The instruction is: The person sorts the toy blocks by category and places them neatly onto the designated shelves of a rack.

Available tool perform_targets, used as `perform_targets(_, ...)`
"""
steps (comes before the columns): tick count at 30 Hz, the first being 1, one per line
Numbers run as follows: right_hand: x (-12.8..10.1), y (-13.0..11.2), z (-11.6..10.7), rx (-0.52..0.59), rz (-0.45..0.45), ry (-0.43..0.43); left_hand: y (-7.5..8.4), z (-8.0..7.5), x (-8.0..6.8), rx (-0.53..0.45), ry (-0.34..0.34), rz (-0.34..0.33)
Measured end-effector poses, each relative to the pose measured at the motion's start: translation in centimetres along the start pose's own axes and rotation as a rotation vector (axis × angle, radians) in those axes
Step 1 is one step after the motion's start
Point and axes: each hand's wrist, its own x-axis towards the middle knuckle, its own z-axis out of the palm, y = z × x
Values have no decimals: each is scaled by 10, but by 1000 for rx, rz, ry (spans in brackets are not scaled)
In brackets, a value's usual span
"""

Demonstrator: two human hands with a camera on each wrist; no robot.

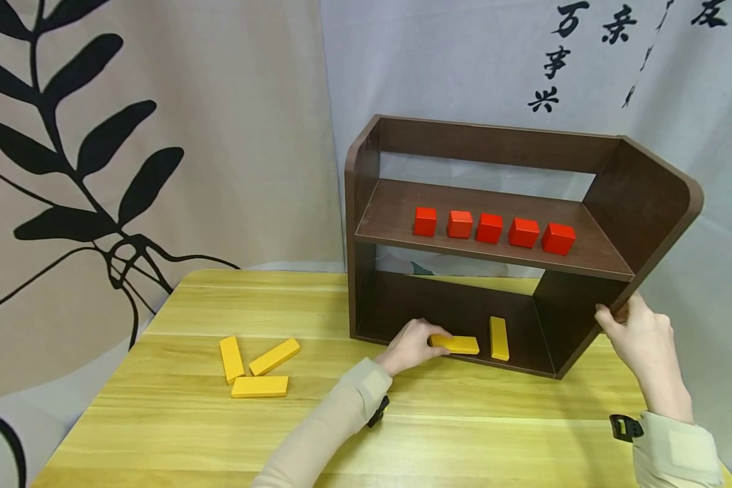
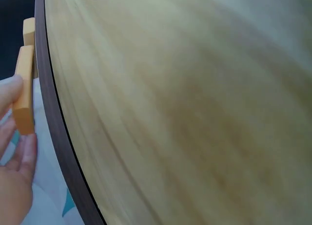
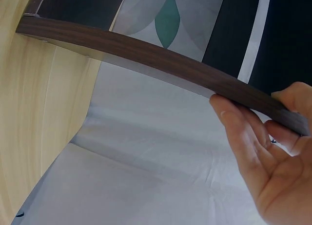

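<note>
My left hand (image 1: 413, 346) pinches a yellow block (image 1: 457, 344) between thumb and fingers at the front of the lower shelf; the left wrist view shows this block (image 2: 24, 91) too. Just right of it, a second yellow block (image 1: 499, 338) sits on that shelf. With thumb and fingers on either face, my right hand (image 1: 643, 339) grips the front edge of the right side panel (image 3: 165, 57) of the dark brown shelf unit (image 1: 500, 146).
On the upper shelf stands a row of several red cubes (image 1: 489, 228). Three loose yellow blocks (image 1: 259, 387) lie on the wooden table (image 1: 177, 434) to the left. Patterned cloth (image 1: 250, 135) hangs behind.
</note>
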Motion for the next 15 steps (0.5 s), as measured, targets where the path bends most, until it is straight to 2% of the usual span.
perform_targets(4, 0, 0, 0, 1, -4, 6, 1, 2, -1, -23, -24, -36)
perform_targets(8, 0, 0, 0, 3, -5, 6, 2, 2, -2, -6, -55, -42)
perform_targets(15, -1, 0, 0, 4, -5, 6, 3, 0, -4, -11, -164, -53)
